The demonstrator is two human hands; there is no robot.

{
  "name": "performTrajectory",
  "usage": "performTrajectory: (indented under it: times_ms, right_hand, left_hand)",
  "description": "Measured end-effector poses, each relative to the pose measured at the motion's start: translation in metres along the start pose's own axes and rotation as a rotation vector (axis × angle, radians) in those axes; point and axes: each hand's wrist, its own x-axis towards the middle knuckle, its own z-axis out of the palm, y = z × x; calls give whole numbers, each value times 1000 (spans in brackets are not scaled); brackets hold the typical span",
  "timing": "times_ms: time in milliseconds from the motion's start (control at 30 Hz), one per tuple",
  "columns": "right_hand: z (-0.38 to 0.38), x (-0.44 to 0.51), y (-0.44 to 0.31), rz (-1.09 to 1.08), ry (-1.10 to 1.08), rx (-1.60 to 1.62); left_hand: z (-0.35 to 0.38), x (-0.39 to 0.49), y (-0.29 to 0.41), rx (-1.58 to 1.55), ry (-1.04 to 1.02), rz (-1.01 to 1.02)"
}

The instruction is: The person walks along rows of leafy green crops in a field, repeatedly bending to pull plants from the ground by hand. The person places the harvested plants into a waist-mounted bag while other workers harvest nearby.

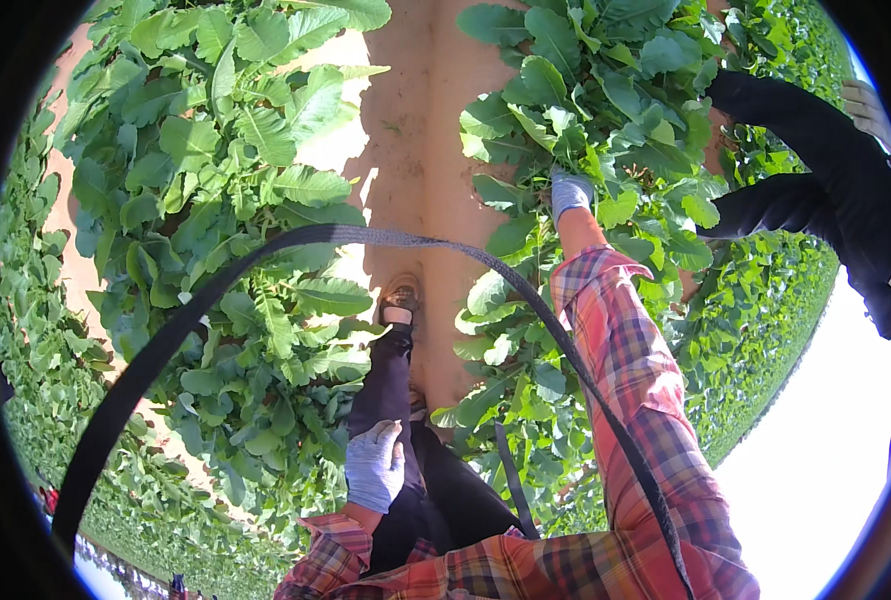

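My right hand (pixel 570 192), in a light grey-blue glove, reaches into the leafy green plants (pixel 543 82) of the row on the right. Leaves cover its fingertips, so whether it grips a stem cannot be told. My left hand (pixel 374 466), gloved alike, rests low in front of my dark trouser leg (pixel 379 394), fingers curled; no object shows in it. Beside it on the left grow the broad-leaved plants (pixel 190 142) of the other row. A black strap (pixel 385 235) arcs across the view in front of me.
A reddish soil furrow (pixel 430 150) runs between the rows, with my shoe (pixel 400 294) on it. At the right, a co-worker's dark-clothed legs (pixel 813 135) stand among the plants, with a pale gloved hand (pixel 868 112) near them. More crop rows (pixel 40 360) spread to the far left.
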Motion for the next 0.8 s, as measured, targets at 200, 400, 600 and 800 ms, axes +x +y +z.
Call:
performTrajectory:
  times_ms: [200, 400, 600, 800]
  right_hand:
    - [5, -7, -28, -142, 226, -476]
    - [11, 1, -12, -229, 142, -720]
    - [13, 7, -8, -7, 86, -168]
    - [-2, -18, -20, -167, 4, -896]
  left_hand:
    - [9, 8, 4, 61, -42, -54]
    - [14, 10, 5, 36, 0, -48]
    - [14, 14, 6, 55, -22, -47]
    - [16, 9, 3, 55, -16, -69]
